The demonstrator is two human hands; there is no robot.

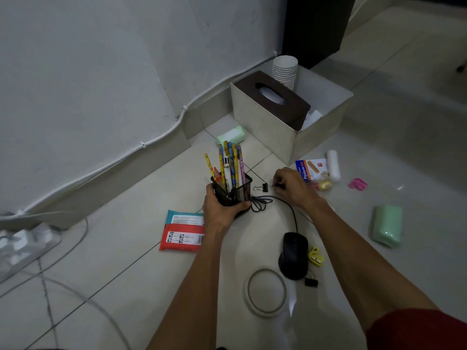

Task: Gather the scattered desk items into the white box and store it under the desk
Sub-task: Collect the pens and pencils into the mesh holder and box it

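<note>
At far left a power strip (22, 245) lies on the tiled floor (126, 248) by the wall. Next come two wipe packs (184, 232), one teal, one red, overlapping, long sides running left-right. The left hand (222, 207) is wrapped around a black mesh holder (233, 189), which stands upright and is full of pencils (231, 162) pointing up and slightly away; roughly ten, too bunched to count surely. Behind it lies one green pack (231, 135). Just right of the holder sits a binder clip (262, 187), and the right hand (292, 185) is pinched shut on something small beside it; what it is cannot be told. A second clip (311, 282) lies near one black mouse (294, 255), its long axis running toward the camera and its cable (290, 210) curling up to the holder. One tape ring (266, 291) lies flat near the mouse. The white box (288, 122) stands open on the floor, corner toward the camera, holding one tissue box (273, 97) and one cup stack (285, 70). Right of it: a plaster box (311, 169), a white roll (333, 165), a pink item (357, 184), another green pack (386, 224).
</note>
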